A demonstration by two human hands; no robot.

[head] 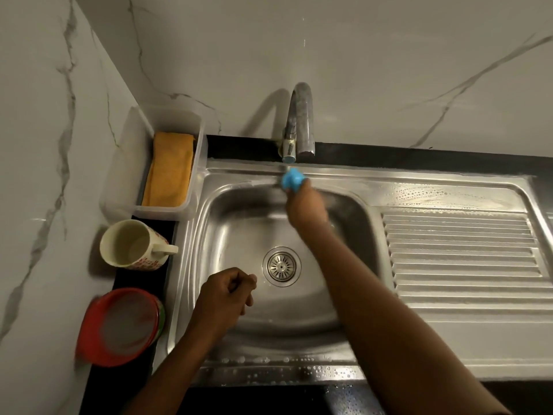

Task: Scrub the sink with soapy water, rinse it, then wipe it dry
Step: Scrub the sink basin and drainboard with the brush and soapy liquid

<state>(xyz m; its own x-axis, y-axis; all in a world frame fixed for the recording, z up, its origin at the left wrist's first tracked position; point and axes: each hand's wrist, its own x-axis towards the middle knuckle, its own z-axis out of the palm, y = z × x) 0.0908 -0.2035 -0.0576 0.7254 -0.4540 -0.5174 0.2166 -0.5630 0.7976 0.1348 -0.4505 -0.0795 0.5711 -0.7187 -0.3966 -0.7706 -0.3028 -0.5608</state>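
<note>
Blue scrubber (291,179) sits at the sink's (191,265) back rim, right under the tap (300,121). Right hand (305,208) grips it, fingers wrapped round its lower half. Blurred, so probably a sponge: light, soft, squashy, slick with soap. Best held across the middle with a firm squeeze. Steel is wet and slippery, with suds on the drainboard (460,250). Left hand (224,295) hovers over the basin beside the drain (281,266), fingers curled in, holding nothing. Yellow cloth (170,169) lies in the clear tray (119,175) to the left, with a mug (131,244) and a red bowl (119,319) nearer.
</note>
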